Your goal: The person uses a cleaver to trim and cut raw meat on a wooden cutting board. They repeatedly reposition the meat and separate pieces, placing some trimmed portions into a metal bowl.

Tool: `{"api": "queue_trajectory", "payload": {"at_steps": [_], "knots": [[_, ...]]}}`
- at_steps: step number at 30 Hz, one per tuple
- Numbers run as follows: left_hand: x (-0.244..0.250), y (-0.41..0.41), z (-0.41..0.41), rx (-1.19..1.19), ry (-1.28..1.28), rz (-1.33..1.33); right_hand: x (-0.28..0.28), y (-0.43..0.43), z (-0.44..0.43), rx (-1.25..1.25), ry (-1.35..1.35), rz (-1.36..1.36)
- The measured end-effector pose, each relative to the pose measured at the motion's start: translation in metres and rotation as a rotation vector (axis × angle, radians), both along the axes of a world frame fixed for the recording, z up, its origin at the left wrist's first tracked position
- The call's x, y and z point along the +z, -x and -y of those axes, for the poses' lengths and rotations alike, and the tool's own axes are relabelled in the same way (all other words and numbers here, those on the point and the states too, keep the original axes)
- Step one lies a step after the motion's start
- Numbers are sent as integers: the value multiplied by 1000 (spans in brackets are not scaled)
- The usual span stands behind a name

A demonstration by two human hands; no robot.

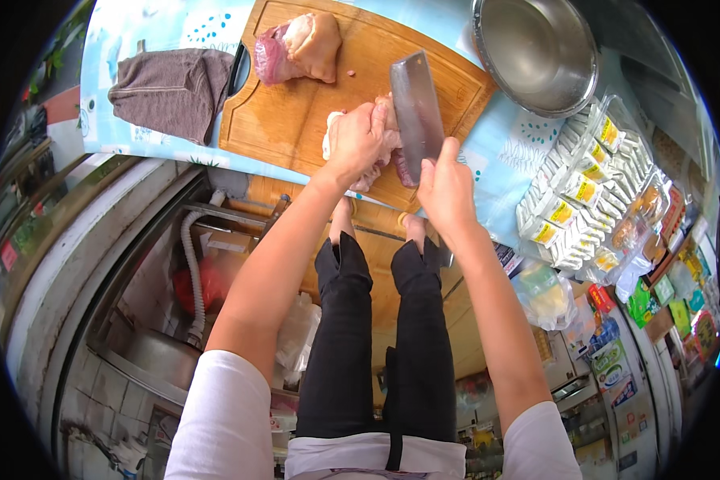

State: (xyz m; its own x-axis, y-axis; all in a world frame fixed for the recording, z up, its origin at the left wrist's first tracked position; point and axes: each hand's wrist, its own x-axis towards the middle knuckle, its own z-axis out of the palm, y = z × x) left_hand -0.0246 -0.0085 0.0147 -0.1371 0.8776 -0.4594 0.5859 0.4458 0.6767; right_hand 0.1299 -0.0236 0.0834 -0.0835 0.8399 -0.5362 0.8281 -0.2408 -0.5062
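Observation:
On a wooden cutting board (300,135), my left hand (360,138) presses on a piece of raw meat (369,180) with pale fat and skin, its fingers curled over the top. My right hand (447,186) grips a cleaver (417,114) by its handle, which the hand mostly hides. The broad metal blade stands just right of my left fingers, beside the meat. Some darker red meat shows by the lower end of the blade. A second raw piece (300,48) with skin lies near the board's far left, and a small scrap (351,73) rests beside it.
A grey-brown cloth (171,93) lies left of the board on a patterned blue tablecloth (504,180). A large metal bowl (537,54) stands at the far right, partly beside the board's corner. Closer on the right are many small white packets (582,186) in clear plastic.

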Motion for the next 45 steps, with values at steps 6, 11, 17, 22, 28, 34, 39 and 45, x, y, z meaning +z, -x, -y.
{"api": "queue_trajectory", "payload": {"at_steps": [6,11,17,22,28,34,39,45], "knots": [[-10,8,8,34,-87,29,-4,-5,2,9,9,25],[-9,7,12,99,-74,108,-8,-15,9,-30,-16,-11],[-12,12,12,109,-51,172,-1,-20,4,-42,5,15],[-16,21,7,50,-126,95,0,-38,11,-82,21,-54],[-2,11,-12,-288,-353,-244,50,-47,19,-717,426,-764],[18,-20,-51,-772,133,-220,53,-108,48,-973,1076,-2089],[13,-4,-35,-173,192,166,60,-114,60,-957,1176,-2169],[68,5,-10,571,80,594,85,-87,33,-823,629,-1025]]}}
